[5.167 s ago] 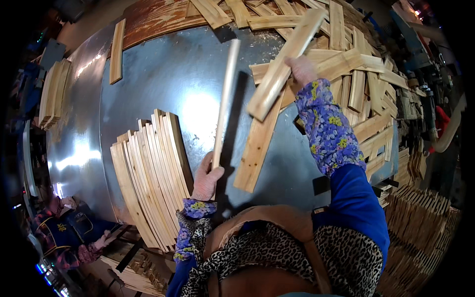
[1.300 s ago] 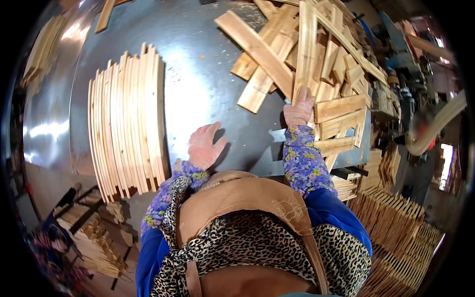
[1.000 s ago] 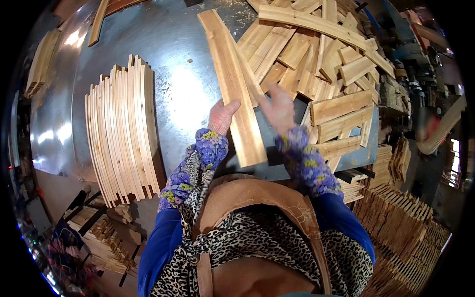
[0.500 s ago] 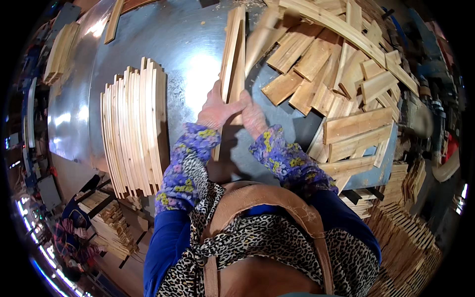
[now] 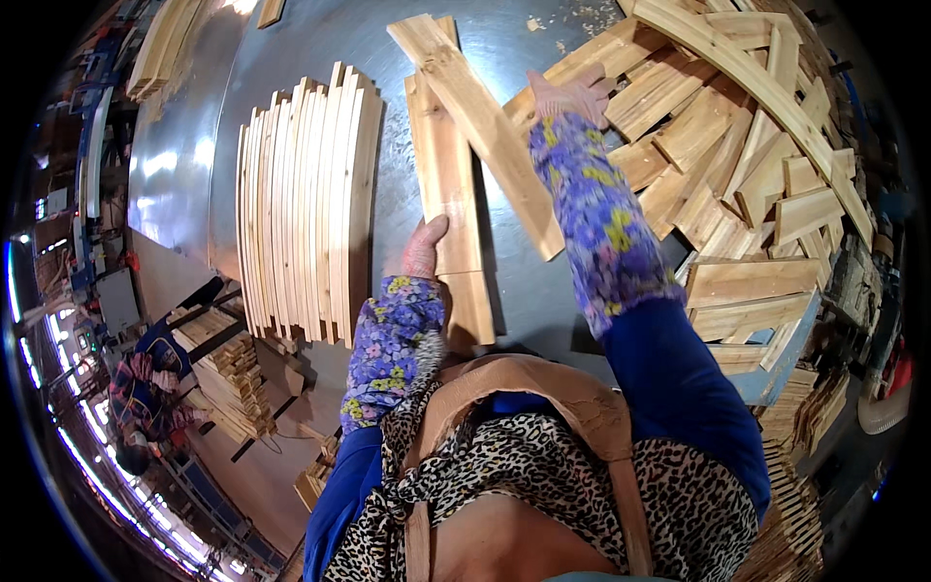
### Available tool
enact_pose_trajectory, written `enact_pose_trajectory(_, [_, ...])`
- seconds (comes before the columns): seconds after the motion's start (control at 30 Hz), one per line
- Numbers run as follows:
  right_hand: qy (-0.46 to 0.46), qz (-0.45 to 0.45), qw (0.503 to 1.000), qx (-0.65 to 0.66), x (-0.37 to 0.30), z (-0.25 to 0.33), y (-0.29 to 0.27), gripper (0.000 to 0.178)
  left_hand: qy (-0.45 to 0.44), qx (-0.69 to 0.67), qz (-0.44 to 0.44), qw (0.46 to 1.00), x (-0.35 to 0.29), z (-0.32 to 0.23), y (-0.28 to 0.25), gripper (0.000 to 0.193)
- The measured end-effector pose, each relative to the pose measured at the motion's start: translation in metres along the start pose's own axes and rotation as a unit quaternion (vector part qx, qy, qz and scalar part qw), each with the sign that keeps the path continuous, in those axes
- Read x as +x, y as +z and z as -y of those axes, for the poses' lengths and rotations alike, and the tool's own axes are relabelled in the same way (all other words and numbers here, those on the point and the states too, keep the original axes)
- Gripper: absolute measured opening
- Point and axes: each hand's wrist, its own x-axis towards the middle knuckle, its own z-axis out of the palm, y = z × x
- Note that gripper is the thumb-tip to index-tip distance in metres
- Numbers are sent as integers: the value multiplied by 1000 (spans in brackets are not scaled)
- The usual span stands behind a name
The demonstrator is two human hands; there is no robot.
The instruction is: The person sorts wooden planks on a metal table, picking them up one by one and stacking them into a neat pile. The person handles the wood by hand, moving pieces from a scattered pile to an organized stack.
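Observation:
My left hand (image 5: 423,248) grips the left edge of a flat wooden board (image 5: 446,184), thumb on top, the other fingers mostly hidden. The near part of this board, past a cross line, shows another wooden piece (image 5: 468,308); I cannot tell whether they are separate. A loose board (image 5: 480,126) lies slantwise over the far part of the held one, its near end on the metal table. My right hand (image 5: 572,95) reaches out, fingers spread, over a board (image 5: 606,50) at the left side of a jumbled pile.
A row of narrow wooden strips (image 5: 305,204) stands on edge on the metal table (image 5: 208,126) at left. The pile of boards (image 5: 713,145) covers the right side, with a long curved strip (image 5: 766,92) across it. Stacked wood (image 5: 228,373) and a person (image 5: 150,388) are lower left.
The boards held upright between both hands now lie flatter, one slanting across another. My right hand has left them and moved far and right to the pile; my left hand stays at a board's edge.

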Motion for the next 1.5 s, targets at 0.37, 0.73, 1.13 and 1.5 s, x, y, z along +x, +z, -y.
enact_pose_trajectory(0.37, [62, 212, 846, 485, 7, -69, 83, 62, -8, 5, 32, 999, 42, 10, -59, 79])
enact_pose_trajectory(0.73, [-137, 495, 753, 412, -222, -91, 129, 78, -111, -133, 204, 964, 92, 6, -165, 54])
enact_pose_trajectory(1.13, [-299, 465, 832, 32, -334, -85, 130, 50, 407, 377, 36, 832, -78, -46, -141, 46])
enact_pose_trajectory(1.5, [-479, 287, 830, 8, -47, -53, 12, 31, 450, 568, 179, 665, 104, -83, 89, 58])
